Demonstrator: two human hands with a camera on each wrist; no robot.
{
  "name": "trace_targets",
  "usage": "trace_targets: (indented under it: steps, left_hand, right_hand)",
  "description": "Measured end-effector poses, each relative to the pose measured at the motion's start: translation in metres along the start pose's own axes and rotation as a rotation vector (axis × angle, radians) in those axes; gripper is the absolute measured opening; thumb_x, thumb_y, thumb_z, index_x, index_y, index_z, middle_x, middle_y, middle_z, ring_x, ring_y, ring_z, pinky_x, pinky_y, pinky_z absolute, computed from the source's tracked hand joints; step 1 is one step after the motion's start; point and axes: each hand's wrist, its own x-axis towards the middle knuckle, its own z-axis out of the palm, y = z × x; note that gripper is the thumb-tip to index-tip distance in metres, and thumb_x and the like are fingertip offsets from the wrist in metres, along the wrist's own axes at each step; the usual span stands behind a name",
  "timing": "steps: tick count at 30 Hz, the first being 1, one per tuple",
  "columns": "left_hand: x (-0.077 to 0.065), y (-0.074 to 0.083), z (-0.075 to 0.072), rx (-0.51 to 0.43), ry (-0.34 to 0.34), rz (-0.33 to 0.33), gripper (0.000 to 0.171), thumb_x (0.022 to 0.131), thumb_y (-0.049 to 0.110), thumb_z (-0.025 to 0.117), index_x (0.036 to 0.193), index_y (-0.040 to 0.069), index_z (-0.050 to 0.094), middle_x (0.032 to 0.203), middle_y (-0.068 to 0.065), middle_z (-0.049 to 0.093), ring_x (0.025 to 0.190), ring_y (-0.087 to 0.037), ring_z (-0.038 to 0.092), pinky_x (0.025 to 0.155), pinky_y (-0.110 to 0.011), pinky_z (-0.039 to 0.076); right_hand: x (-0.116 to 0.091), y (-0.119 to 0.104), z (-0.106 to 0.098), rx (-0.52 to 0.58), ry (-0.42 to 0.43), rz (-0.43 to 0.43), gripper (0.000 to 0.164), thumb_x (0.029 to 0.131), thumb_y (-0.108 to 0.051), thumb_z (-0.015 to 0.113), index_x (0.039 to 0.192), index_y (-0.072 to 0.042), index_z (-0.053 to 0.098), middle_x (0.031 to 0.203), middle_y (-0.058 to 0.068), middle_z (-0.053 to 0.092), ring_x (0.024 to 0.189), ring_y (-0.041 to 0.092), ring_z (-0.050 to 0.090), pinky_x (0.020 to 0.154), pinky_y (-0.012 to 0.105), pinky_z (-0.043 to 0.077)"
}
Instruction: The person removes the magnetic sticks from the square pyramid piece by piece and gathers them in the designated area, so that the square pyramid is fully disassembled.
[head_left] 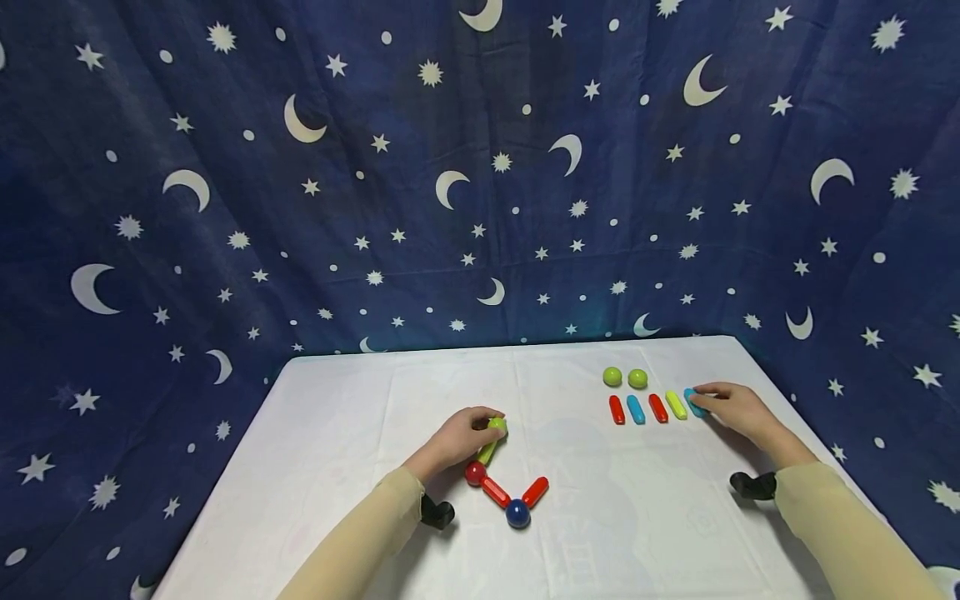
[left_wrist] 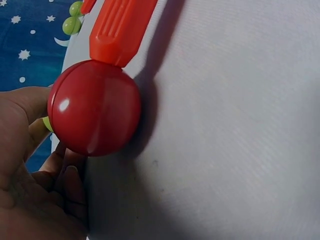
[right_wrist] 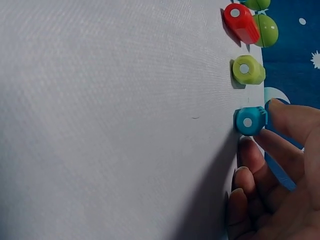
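My left hand [head_left: 459,437] grips a green ball [head_left: 497,427] at the far end of a bent chain. From that ball a green rod [head_left: 487,453] runs down to a red ball [head_left: 475,473]. A red rod [head_left: 496,492] links this to a dark blue ball [head_left: 517,513], from which a second red rod [head_left: 536,492] points up and right. Up close in the left wrist view, the red ball [left_wrist: 95,107] hides part of the fingers. My right hand [head_left: 738,412] pinches a blue rod [right_wrist: 250,121] between thumb and fingers at the right end of a row.
Left of the right hand lie a green rod [head_left: 676,405], a red rod [head_left: 657,408], a blue rod [head_left: 636,409] and another red rod [head_left: 617,410]. Two green balls [head_left: 612,377] sit behind them. The white table [head_left: 360,417] ends at a dark blue starry curtain [head_left: 420,183].
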Motion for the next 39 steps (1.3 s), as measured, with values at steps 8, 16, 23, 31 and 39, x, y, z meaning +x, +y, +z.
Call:
trace_targets:
  steps: [8, 16, 23, 31, 39]
  left_hand:
    - [-0.008, 0.002, -0.001, 0.032, 0.005, 0.011, 0.064, 0.095, 0.037, 0.073, 0.149, 0.008, 0.052, 0.128, -0.011, 0.06, 0.112, -0.024, 0.056, 0.102, -0.047, 0.046]
    - [-0.024, 0.002, 0.005, -0.014, 0.053, -0.069, 0.063, 0.087, 0.033, 0.082, 0.134, 0.003, 0.051, 0.102, -0.003, 0.059, 0.086, -0.017, 0.056, 0.074, -0.033, 0.049]
    - [-0.021, 0.002, 0.01, -0.012, 0.07, -0.025, 0.047, 0.09, 0.027, 0.079, 0.127, 0.005, 0.059, 0.096, 0.001, 0.06, 0.083, -0.016, 0.056, 0.072, -0.032, 0.048]
    - [-0.009, 0.005, 0.014, -0.023, 0.03, 0.03, 0.023, 0.096, 0.025, 0.074, 0.117, 0.016, 0.074, 0.099, 0.005, 0.066, 0.078, -0.013, 0.061, 0.072, -0.029, 0.051]
    - [-0.005, 0.006, 0.011, -0.079, -0.029, 0.022, 0.024, 0.097, 0.023, 0.073, 0.119, 0.014, 0.072, 0.1, 0.002, 0.066, 0.077, -0.015, 0.061, 0.071, -0.029, 0.052]
  right_hand:
    - [-0.011, -0.014, -0.001, 0.035, 0.18, -0.085, 0.062, 0.106, -0.045, 0.05, 0.142, 0.006, 0.052, 0.137, 0.036, 0.05, 0.105, 0.041, 0.054, 0.077, 0.045, 0.05]
    - [-0.022, -0.078, 0.025, 0.052, 0.207, -0.276, 0.049, 0.106, -0.039, 0.055, 0.139, -0.003, 0.06, 0.118, 0.018, 0.064, 0.099, 0.03, 0.055, 0.079, 0.039, 0.047]
    - [-0.026, -0.125, 0.073, 0.121, 0.015, -0.447, 0.041, 0.103, -0.035, 0.063, 0.136, -0.01, 0.065, 0.115, 0.006, 0.069, 0.1, 0.022, 0.061, 0.078, 0.037, 0.05]
    - [-0.021, -0.153, 0.139, 0.149, -0.205, -0.478, 0.044, 0.097, -0.026, 0.073, 0.136, -0.009, 0.064, 0.11, -0.001, 0.068, 0.095, 0.017, 0.06, 0.077, 0.035, 0.051]
    - [-0.02, -0.167, 0.17, 0.067, -0.26, -0.478, 0.047, 0.09, -0.023, 0.08, 0.134, -0.013, 0.065, 0.113, -0.003, 0.066, 0.093, 0.017, 0.057, 0.084, 0.037, 0.05]
